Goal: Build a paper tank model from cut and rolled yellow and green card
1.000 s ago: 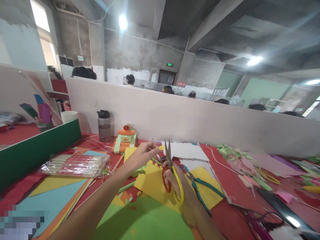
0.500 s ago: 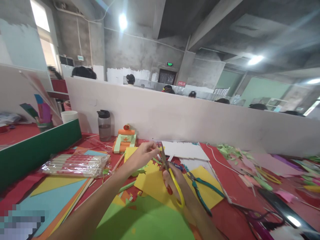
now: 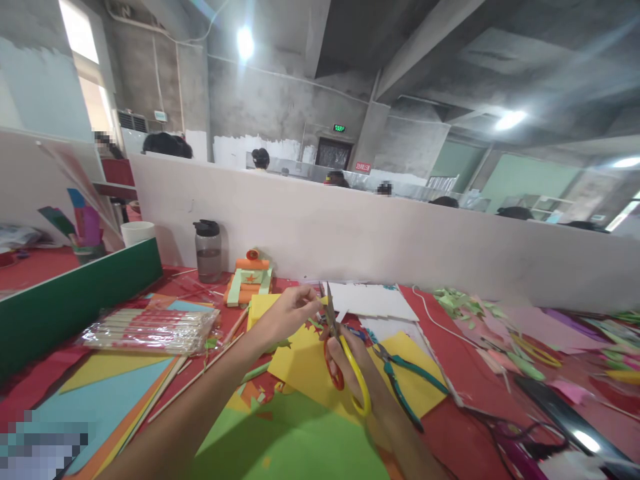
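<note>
My right hand (image 3: pixel 353 353) is closed round the handles of a pair of scissors (image 3: pixel 361 383), one handle yellow and the other red. The blades point up and away, slightly apart. Between the fingertips of my left hand (image 3: pixel 299 308) is a small piece of yellow paper (image 3: pixel 324 301), pinched right beside the blades. Beneath both hands lie a yellow sheet (image 3: pixel 295 360) and, nearer me, a large green sheet (image 3: pixel 285 440). Teal-handled pliers (image 3: pixel 397 377) rest on yellow paper just right of my right hand.
An orange and green paper model (image 3: pixel 250 279) and a water bottle (image 3: pixel 207 252) stand near the white partition (image 3: pixel 350 227). Left lies a plastic-wrapped bundle of sticks (image 3: pixel 150 330). A black phone-like slab (image 3: pixel 565 410) and paper scraps (image 3: pixel 465 303) are at right.
The scissors' handles have spread wider and the blades have opened a little. My left hand stays in nearly the same place with the yellow piece.
</note>
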The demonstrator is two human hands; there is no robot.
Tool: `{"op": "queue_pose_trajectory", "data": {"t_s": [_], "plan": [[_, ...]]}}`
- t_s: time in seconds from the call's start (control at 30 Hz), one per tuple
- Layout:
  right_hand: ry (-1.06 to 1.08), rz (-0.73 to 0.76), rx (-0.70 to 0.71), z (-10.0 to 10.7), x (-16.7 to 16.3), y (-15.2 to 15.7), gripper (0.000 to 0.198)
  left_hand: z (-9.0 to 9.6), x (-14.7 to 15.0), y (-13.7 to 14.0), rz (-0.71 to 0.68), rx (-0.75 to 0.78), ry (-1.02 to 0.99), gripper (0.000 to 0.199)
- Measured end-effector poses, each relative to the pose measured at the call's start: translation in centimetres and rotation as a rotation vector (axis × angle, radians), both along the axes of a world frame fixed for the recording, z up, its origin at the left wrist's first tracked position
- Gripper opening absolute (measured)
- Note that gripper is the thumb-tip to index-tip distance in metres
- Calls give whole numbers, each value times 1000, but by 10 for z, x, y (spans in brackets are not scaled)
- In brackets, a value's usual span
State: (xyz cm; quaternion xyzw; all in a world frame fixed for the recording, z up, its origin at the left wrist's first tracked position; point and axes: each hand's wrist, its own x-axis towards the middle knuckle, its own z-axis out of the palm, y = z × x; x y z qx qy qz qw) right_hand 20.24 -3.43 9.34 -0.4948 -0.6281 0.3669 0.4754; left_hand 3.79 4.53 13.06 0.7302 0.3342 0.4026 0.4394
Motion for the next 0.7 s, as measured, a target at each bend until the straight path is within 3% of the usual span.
{"op": "queue_pose_trajectory", "data": {"t_s": [0.2,0.7], "plan": [[-7,-28,4,6,-4,-7,42,1,1,-1,4,-2,12,30],[-5,84,-57,-12,10,16,47,0,2,-1,-14,-43,-20,34]]}}
